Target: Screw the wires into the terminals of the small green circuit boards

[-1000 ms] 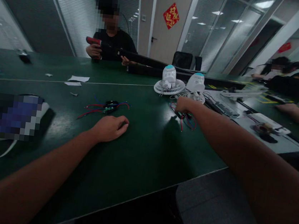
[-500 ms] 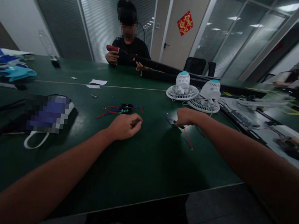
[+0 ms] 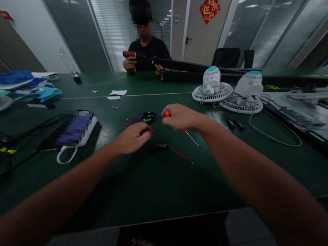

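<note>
My right hand [image 3: 179, 117] is closed around the orange handle of a screwdriver [image 3: 192, 139]; its thin shaft points down and to the right. My left hand [image 3: 134, 137] rests low over the table with curled fingers, and whatever is under its fingertips is hidden. Just right of it lies a small circuit board [image 3: 160, 146] with a red wire running right and a darker wire running back towards the left hand. Behind the left hand sits a cluster of boards [image 3: 148, 118] with red and blue wires, partly covered by both hands.
More wired boards [image 3: 235, 124] lie at right, before two white fans [image 3: 245, 95]. At left are a phone-like device [image 3: 76, 128] with a white strap, black cables [image 3: 7, 172] and blue packaging [image 3: 41, 92]. Across the table [image 3: 204, 187], a person [image 3: 148, 50] holds a red tool by long black bars.
My right hand has left the wired boards at right, moved left beside my left hand, and now holds a screwdriver. A single board now shows before my hands. The view has shifted.
</note>
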Motion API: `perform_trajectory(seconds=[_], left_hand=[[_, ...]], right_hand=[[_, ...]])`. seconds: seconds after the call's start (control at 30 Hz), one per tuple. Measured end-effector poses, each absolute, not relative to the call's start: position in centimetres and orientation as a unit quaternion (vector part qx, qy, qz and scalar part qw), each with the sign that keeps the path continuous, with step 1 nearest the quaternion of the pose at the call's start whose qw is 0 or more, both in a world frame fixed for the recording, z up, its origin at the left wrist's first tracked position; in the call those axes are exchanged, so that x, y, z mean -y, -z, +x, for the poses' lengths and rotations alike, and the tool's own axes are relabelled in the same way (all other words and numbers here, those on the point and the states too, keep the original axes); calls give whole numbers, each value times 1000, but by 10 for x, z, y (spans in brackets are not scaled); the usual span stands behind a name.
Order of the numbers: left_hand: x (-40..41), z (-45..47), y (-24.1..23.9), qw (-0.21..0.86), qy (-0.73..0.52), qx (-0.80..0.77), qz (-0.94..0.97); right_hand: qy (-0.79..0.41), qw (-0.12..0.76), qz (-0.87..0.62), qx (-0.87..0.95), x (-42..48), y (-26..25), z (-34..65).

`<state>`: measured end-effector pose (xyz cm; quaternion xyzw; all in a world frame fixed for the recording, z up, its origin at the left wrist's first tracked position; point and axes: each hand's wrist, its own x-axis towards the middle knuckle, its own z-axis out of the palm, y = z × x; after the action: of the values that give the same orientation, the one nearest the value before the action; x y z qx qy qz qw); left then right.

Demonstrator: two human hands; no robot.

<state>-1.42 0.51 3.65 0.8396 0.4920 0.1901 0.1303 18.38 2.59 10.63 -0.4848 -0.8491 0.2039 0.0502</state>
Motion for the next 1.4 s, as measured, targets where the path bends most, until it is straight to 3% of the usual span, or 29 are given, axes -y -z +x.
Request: perform_trajectory(seconds=[0.1,0.17,0.33,0.53,0.8,1.4], left_hand=[[10,-14,-29,115,-135,-498,848],[18,-7,-24,105,-126,-503,849],[27,14,-18,114,-161,-475,858],[32,13,-15,128,-205,-439,866],[28,4,-15,229,-196,-437,848],[26,3,-10,229,-213,-419,853]], right_hand=[[-402,326,-505,691,-25,-113,188],[-442,460,-450,624,-20,-111,185],[-396,600,-326,614,-5,-94,174],[-384,612,-276,634,15,-85,176],[-381,598,-262,655,24,-76,170],[-381,574,-287,666,14,-57,162]])
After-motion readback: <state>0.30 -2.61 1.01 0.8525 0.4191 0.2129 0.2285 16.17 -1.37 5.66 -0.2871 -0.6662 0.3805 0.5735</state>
